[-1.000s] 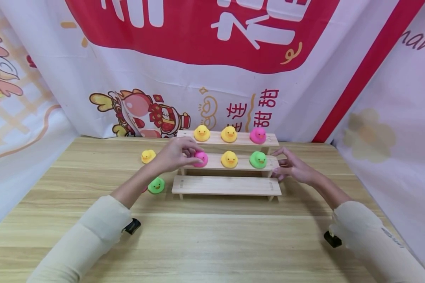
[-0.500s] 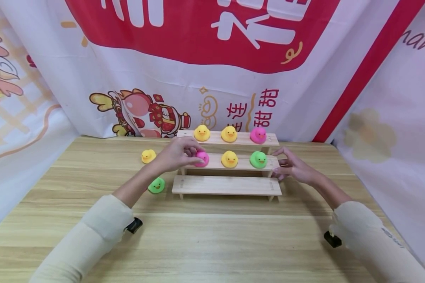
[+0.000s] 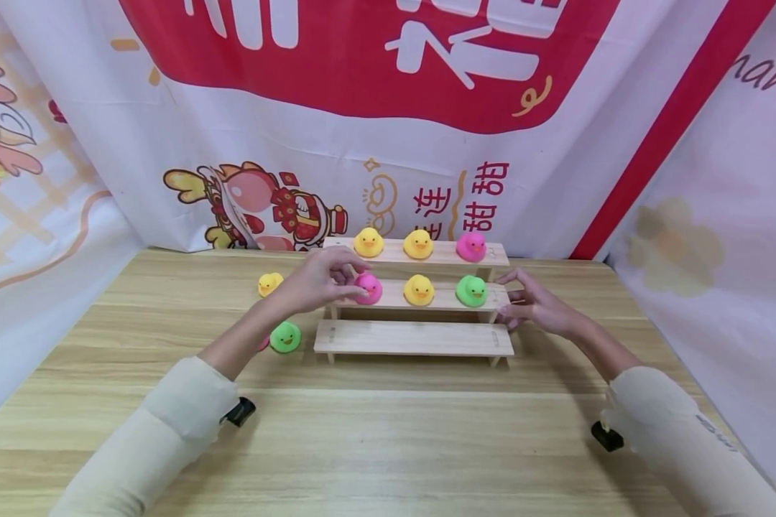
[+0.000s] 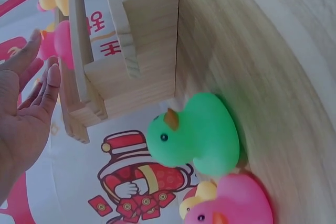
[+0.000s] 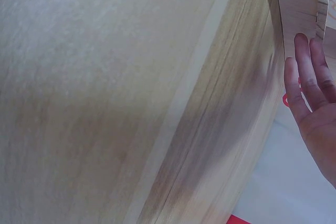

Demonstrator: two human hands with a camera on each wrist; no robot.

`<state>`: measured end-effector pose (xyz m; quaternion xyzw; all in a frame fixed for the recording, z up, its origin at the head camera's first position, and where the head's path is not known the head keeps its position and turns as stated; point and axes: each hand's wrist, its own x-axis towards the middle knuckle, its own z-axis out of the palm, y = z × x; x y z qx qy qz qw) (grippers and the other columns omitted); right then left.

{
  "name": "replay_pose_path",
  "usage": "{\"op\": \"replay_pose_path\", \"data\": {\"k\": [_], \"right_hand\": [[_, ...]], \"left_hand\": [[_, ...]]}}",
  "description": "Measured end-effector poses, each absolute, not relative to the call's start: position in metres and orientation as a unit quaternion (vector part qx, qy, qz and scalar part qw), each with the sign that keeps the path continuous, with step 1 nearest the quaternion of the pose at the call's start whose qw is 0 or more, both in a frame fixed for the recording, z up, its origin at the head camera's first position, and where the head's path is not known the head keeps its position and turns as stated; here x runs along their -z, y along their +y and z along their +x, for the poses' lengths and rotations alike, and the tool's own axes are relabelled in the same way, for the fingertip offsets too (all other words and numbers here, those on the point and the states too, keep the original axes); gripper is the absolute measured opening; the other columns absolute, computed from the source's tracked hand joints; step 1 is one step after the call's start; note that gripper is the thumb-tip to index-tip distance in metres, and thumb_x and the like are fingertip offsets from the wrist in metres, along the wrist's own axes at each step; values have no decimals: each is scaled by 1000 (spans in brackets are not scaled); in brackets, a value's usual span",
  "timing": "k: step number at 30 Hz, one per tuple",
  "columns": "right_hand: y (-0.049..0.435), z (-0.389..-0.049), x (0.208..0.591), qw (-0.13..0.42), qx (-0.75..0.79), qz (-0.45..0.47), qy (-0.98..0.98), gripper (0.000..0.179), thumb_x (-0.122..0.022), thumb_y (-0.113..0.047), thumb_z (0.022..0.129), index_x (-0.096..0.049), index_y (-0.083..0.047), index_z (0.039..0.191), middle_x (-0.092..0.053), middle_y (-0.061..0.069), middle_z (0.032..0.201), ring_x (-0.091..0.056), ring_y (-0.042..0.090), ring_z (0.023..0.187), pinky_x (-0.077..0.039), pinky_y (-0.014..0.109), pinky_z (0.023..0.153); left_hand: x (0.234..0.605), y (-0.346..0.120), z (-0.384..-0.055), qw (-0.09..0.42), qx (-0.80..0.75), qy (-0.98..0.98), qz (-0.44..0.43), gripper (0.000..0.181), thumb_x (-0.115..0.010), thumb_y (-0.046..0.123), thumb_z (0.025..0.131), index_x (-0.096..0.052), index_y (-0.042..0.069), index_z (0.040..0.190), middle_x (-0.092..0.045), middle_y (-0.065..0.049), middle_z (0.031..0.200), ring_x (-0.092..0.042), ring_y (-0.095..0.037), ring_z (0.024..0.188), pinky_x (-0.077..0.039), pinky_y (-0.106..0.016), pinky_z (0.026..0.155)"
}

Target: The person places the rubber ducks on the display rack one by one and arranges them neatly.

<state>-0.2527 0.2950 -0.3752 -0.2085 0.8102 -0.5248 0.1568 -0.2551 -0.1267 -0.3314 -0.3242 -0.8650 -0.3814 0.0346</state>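
Observation:
A three-step wooden stand [image 3: 414, 338] stands on the table. My left hand [image 3: 320, 281] is at the left end of its middle step, thumb and fingers loosely spread beside a pink rubber duck [image 3: 368, 289]. In the left wrist view the fingertips [image 4: 53, 75] lie right at that pink duck [image 4: 64, 44]. A yellow duck [image 3: 419, 291] and a green duck [image 3: 471, 291] sit to its right on the same step. My right hand [image 3: 535, 307] touches the stand's right end; in the right wrist view its fingers [image 5: 304, 61] are straight against the side panel [image 5: 296, 14].
Two yellow ducks, one of them at the left end [image 3: 368, 243], and a pink duck [image 3: 471, 247] sit on the top step. Left of the stand, on the table, are a yellow duck [image 3: 269, 284], a green duck [image 3: 285, 337] and a partly hidden pink duck [image 4: 244, 200]. Printed cloth [image 3: 336, 129] hangs behind.
The pink duck shifted slightly right on the middle step. My left hand has since drawn back a little to the left, showing more of the duck. My right hand has stayed in place.

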Motion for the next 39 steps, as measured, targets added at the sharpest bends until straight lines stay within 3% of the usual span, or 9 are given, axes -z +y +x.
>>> {"op": "replay_pose_path", "data": {"k": [9, 20, 28, 39], "right_hand": [[294, -253, 374, 157, 518, -206, 815, 46, -58, 2, 101, -28, 5, 136, -69, 26, 109, -72, 20, 92, -63, 46, 77], [296, -254, 376, 154, 510, -202, 822, 45, -57, 0, 102, -30, 6, 137, -69, 27, 112, -73, 23, 93, -63, 46, 77], [298, -255, 377, 153, 514, -207, 818, 44, -58, 1, 101, -30, 6, 135, -70, 24, 108, -72, 23, 93, -63, 47, 77], [295, -255, 377, 152, 515, -211, 817, 43, -57, 1, 102, -31, 6, 135, -70, 24, 109, -73, 25, 93, -63, 45, 76]], "left_hand": [[331, -154, -249, 48, 382, -870, -307, 34, -87, 12, 84, -74, -1, 113, -72, -17, 101, -67, -20, 85, -59, -31, 77], [340, -203, -240, 43, 338, -895, -289, 31, -85, 10, 86, -75, -1, 113, -75, -10, 98, -66, -18, 81, -59, -29, 72], [350, -236, -238, -12, 305, -912, -274, 23, -85, 8, 85, -77, -2, 105, -75, -11, 95, -64, -17, 78, -57, -29, 70], [366, -240, -235, -78, 293, -907, -293, 29, -89, 20, 83, -78, 1, 103, -74, -6, 95, -63, -14, 80, -58, -27, 70]]}}
